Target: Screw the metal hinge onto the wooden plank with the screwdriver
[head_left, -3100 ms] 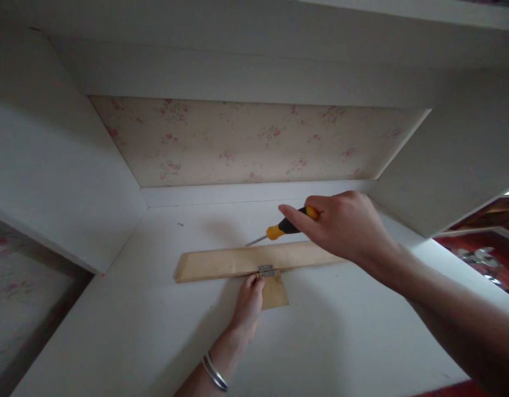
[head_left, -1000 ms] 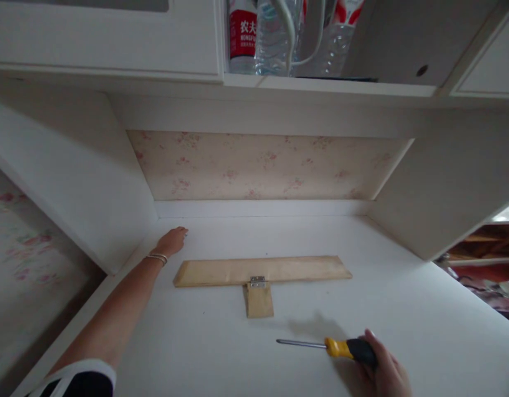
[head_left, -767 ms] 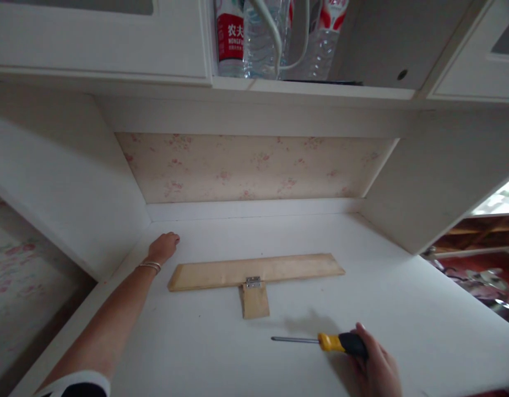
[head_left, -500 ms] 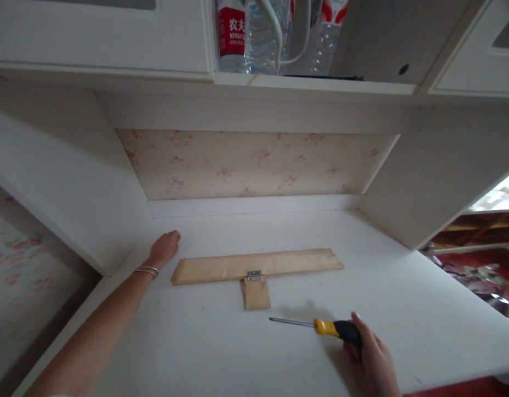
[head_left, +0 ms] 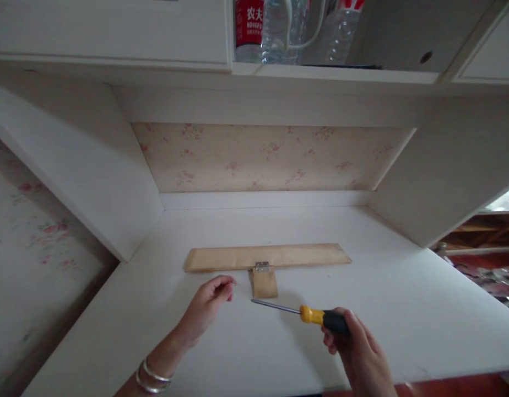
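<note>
Right hand clasped round the screwdriver, shaft leftward; left hand hovering, fingertips pinched together, contents indiscernible.

Bottles cropped at top edge; left hand's pinch contents indiscernible.

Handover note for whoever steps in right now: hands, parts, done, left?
Left hand: above the white desk, fingertips pinched together; whether they hold anything is too small to tell.
Right hand: gripping the screwdriver by its black and yellow handle, tip pointing left towards the short wooden piece.
Parts: long wooden strip flat on the desk, short piece at its near edge, small metal hinge across the joint.
Done: hinge sits in place.
Left: screws cannot be made out; probably check and tighten.
</note>
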A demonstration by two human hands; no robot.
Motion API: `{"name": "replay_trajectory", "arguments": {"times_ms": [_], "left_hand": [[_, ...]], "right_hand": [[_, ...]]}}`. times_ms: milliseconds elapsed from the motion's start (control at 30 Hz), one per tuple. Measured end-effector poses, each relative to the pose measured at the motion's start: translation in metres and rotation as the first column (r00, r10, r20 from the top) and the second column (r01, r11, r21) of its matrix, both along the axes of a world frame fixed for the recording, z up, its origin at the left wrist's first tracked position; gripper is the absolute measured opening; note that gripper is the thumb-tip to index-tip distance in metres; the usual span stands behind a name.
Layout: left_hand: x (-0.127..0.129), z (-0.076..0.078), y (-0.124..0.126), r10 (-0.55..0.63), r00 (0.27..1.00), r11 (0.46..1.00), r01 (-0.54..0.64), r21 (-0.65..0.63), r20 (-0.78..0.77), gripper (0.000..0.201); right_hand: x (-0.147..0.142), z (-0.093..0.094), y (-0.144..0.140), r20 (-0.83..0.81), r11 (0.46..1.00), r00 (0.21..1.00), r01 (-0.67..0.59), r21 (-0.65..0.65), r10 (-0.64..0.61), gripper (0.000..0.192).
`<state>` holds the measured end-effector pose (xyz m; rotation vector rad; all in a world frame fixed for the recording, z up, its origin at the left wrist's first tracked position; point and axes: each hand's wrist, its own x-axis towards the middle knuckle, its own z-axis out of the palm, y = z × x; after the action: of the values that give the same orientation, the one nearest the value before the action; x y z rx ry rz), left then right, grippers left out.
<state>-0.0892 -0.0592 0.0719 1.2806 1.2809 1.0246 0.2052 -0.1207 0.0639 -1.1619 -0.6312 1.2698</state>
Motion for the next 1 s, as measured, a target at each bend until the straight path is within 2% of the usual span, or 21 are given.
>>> {"name": "replay_trajectory", "arguments": {"times_ms": [67,133,267,433,600,733,900,1000], "left_hand": [[0.015,0.003,-0.017,-0.126,0.99,0.992,0.127,-0.01,0.063,0.031],[0.024,0.007,-0.028,-0.19,0.975,0.981,0.193,-0.02,0.111,0.027],[0.03,0.011,-0.038,-0.22,0.964,0.973,0.227,-0.029,0.149,0.025],[0.026,0.013,-0.042,-0.238,0.964,0.97,0.242,-0.014,0.121,0.025],[0.024,0.01,-0.043,-0.26,0.965,0.965,0.26,0.026,0.017,0.025],[0.024,0.011,-0.041,-0.274,0.959,0.959,0.279,0.057,-0.078,0.027],[0.022,0.013,-0.038,-0.321,0.911,0.927,0.358,0.112,-0.258,0.024],[0.02,0.015,-0.036,-0.369,0.861,0.904,0.421,0.082,-0.349,0.021]], "right_hand": [[0.002,0.004,-0.003,0.038,1.0,0.999,-0.015,0.021,0.014,0.041],[0.004,0.007,-0.008,0.075,0.999,0.997,-0.009,0.042,0.006,0.04],[0.007,0.008,-0.017,0.147,0.998,0.989,0.021,0.063,-0.03,0.04],[0.009,0.007,-0.024,0.157,0.997,0.986,0.056,0.046,-0.062,0.036],[0.013,0.001,-0.026,0.187,0.998,0.982,0.028,0.055,-0.038,0.036],[0.02,0.0,-0.026,0.289,0.998,0.957,-0.008,0.066,-0.011,0.04],[0.025,0.006,-0.033,0.51,0.995,0.86,-0.028,0.101,-0.027,0.038],[0.03,0.009,-0.039,0.602,0.98,0.798,-0.102,0.17,-0.021,0.032]]}}
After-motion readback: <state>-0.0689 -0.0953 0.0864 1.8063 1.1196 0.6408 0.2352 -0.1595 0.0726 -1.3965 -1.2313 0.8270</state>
